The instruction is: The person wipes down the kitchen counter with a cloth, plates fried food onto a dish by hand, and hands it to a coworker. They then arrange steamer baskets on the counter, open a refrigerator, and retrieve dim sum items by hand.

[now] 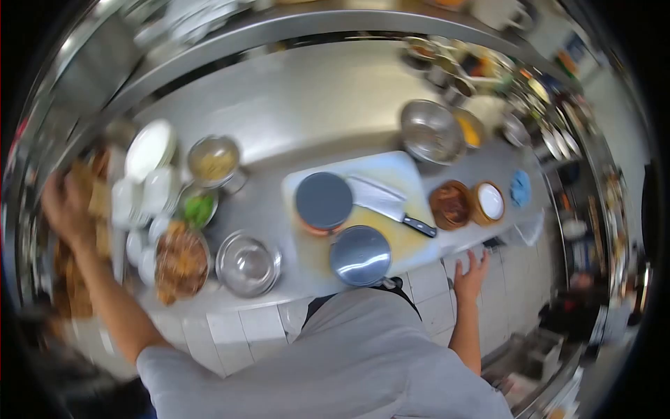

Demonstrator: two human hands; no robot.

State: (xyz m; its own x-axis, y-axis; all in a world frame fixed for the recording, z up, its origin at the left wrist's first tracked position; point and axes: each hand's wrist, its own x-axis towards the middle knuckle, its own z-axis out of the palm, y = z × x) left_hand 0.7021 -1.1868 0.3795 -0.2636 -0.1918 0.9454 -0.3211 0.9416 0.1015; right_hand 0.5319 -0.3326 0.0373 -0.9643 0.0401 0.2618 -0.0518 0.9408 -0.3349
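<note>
My left hand (66, 206) is at the far left, over brown folded pieces (98, 199) beside stacked white dishes; its fingers are blurred. Past the counter's front edge, my right hand (472, 274) hangs with its fingers spread and nothing in it. Between my hands, a cutting board (412, 167) bears a cleaver (377, 196) with a black handle. Two dark round lids or discs lie there too, one (324, 200) towards the back left and one (360, 255) at the front edge. The back one sits on something orange-rimmed.
Left of the board stand glass bowls (248, 265), a bowl of brown food (181, 262), green food (199, 209) and a metal container (213, 162). To the right are a steel bowl (431, 133), a brown bowl (451, 205) and a white-filled bowl (490, 202).
</note>
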